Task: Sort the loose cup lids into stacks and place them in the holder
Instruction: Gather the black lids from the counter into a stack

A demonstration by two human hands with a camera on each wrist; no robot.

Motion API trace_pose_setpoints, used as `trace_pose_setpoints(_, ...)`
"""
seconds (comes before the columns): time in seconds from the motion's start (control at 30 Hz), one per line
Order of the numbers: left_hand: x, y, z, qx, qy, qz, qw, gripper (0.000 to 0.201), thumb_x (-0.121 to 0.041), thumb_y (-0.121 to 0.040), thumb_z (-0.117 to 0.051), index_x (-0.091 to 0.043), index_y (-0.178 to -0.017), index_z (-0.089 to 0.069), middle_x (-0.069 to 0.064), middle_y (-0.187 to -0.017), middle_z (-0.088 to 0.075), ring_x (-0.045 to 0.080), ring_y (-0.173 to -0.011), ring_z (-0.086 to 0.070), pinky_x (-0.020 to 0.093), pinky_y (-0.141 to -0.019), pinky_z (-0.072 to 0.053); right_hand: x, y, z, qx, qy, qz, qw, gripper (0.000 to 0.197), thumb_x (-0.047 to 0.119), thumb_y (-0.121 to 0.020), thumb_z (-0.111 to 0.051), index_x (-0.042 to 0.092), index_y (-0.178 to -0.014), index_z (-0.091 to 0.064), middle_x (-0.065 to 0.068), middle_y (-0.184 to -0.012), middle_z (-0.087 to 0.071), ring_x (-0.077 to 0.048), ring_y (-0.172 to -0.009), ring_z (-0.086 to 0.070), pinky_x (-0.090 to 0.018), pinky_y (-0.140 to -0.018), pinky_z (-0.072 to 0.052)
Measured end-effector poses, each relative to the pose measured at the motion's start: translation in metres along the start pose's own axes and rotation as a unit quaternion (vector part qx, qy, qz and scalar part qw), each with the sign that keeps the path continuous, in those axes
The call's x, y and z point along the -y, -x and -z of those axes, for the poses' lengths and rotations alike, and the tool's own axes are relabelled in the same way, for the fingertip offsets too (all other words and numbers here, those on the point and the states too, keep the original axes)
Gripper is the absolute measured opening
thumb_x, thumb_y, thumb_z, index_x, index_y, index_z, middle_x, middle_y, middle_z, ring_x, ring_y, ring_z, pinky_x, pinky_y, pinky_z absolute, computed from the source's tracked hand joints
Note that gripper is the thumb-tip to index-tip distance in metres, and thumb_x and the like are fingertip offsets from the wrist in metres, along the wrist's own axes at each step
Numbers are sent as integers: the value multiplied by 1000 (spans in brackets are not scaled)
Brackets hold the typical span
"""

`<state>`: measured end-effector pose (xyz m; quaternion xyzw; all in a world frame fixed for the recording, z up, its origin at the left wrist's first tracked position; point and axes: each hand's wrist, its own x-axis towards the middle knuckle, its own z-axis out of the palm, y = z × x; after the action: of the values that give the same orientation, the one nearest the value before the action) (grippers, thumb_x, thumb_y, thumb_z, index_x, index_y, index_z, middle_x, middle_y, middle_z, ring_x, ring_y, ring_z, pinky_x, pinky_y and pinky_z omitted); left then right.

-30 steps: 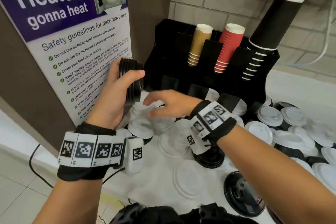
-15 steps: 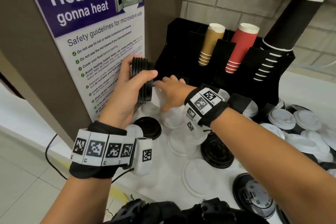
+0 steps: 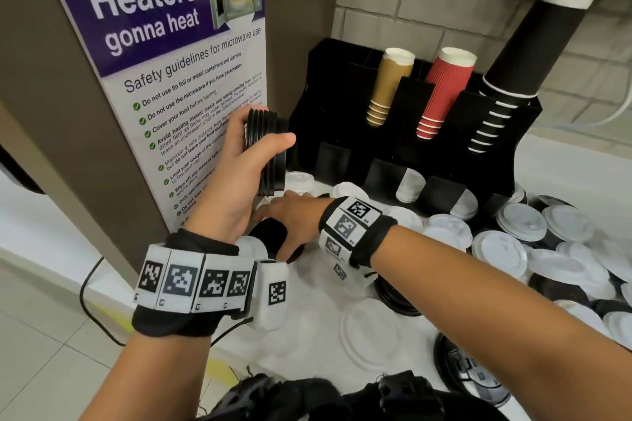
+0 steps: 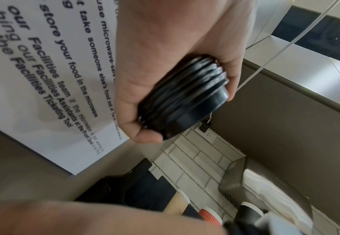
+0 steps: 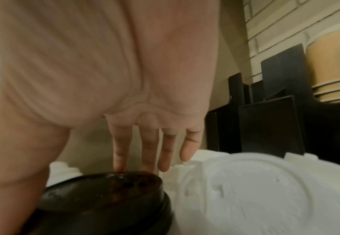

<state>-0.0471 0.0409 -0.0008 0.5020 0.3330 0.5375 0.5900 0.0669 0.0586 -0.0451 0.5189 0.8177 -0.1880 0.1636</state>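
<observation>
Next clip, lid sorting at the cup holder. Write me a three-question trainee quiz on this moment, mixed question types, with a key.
1. True or false: the left hand grips a stack of black lids.
2. Which loose lid do the right hand fingers touch?
A. a white lid
B. the black lid
C. a red lid
3. Fill in: in the black holder, the cup stack between the tan cups and the black cups is ____.

Key: 1 true; 2 B; 3 red
</observation>
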Motion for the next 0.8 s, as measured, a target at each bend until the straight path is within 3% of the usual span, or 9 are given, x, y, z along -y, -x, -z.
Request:
trace_pose_setpoints(0.13, 2, 0, 3, -4, 4, 0, 1000, 37, -30, -70, -68, -33, -104, -55, -12, -84, -58, 5, -74, -61, 24, -53, -50, -10, 8, 17, -60, 40, -21, 997, 67, 44, -75, -72, 31, -135, -46, -3, -125, -44, -27, -122, -37, -40, -96, -36)
trace_pose_setpoints(0.23, 5, -1, 1, -3, 5, 3, 1000, 33, -28, -70, -66, -34, -100, -54, -15, -79, -60, 3, -69, -61, 24, -53, -50, -25, 19, 29, -144, 80, -65, 984, 70, 47, -70, -74, 29, -132, -48, -5, -121, -41, -28, -118, -36, -41, -92, -35)
trace_pose_setpoints(0.33, 10, -2, -2, -11, 23, 21, 999, 33, -28, -69, -66, -35, -99, -53, -10, -83, -61, 10, -76, -62, 30, -60, -51, -49, 39, 35, -237, -20, -103, 966, 81, 42, -67, -77, 31, -138, -41, -8, -123, -41, -30, -116, -39, -43, -93, -44)
trace_pose_setpoints(0.4, 14, -3, -5, -16, 39, 38, 998, 33, -29, -70, -66, -34, -99, -51, -3, -92, -59, 16, -84, -60, 32, -64, -49, -62, 54, 35, -299, -186, -86, 932, 75, 35, -70, -78, 32, -137, -44, -3, -116, -47, -24, -109, -46, -38, -94, -47)
trace_pose_setpoints(0.47, 18, -2, -9, -17, 53, 58, 997, 32, -31, -74, -67, -33, -102, -51, -1, -96, -60, 17, -87, -60, 30, -62, -48, -66, 66, 32, -338, -358, -51, 869, 61, 26, -75, -78, 34, -130, -52, 1, -105, -55, -18, -99, -58, -34, -87, -53)
trace_pose_setpoints(0.53, 22, -2, -15, -6, 73, 76, 994, 40, -33, -83, -67, -24, -118, -51, 2, -102, -64, 17, -88, -63, 27, -60, -49, -62, 75, 28, -332, -485, -16, 809, 52, 22, -78, -77, 39, -123, -57, -5, -105, -59, -22, -101, -63, -37, -82, -58)
trace_pose_setpoints(0.6, 26, -2, -21, 7, 95, 94, 991, 55, -36, -88, -63, -13, -135, -44, 9, -119, -64, 21, -101, -65, 28, -65, -53, -56, 82, 23, -315, -539, 28, 781, 48, 20, -81, -74, 40, -121, -58, -9, -108, -61, -22, -105, -64, -36, -80, -59)
trace_pose_setpoints(0.7, 28, 0, -27, 29, 118, 128, 984, 72, -46, -83, -60, -11, -142, -40, 18, -134, -57, 31, -121, -59, 47, -91, -53, -49, 91, 18, -299, -545, 79, 779, 49, 12, -82, -71, 37, -121, -57, -7, -109, -60, -15, -97, -66, -27, -77, -56)
trace_pose_setpoints(0.8, 28, 2, -31, 66, 111, 141, 982, 73, -49, -82, -56, -13, -143, -39, 19, -136, -56, 34, -122, -57, 55, -100, -46, -46, 97, 15, -310, -505, 93, 800, 56, 3, -80, -73, 36, -122, -55, 3, -109, -60, -6, -98, -63, -22, -83, -53)
